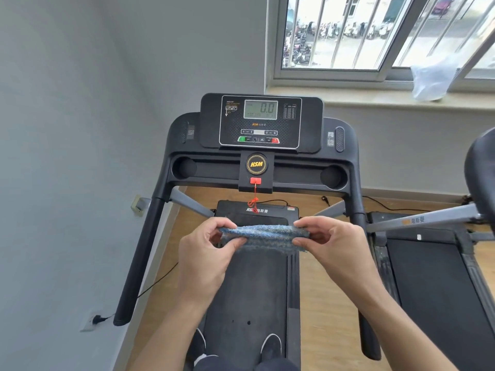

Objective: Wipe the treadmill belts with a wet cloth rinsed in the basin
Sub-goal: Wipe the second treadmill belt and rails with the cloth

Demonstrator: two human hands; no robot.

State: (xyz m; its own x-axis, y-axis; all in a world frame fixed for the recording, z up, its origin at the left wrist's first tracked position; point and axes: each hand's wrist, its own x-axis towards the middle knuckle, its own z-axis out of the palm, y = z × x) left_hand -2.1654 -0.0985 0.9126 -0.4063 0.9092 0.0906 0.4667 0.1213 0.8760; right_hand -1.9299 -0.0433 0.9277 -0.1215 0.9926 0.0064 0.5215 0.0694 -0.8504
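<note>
A blue speckled cloth (263, 235) is stretched between both hands, folded into a narrow band, held in the air above the black treadmill belt (249, 290). My left hand (206, 253) pinches its left end and my right hand (334, 245) pinches its right end. I stand on the belt, both dark shoes showing at the bottom. A second treadmill's belt (434, 277) lies to the right. No basin is in view.
The treadmill console (261, 121) and its black handrails (142, 250) stand in front, with a red safety key cord (254, 194) hanging. A grey wall with a socket is on the left. Wooden floor separates the treadmills. A window with a plastic bag (431, 79) is at back right.
</note>
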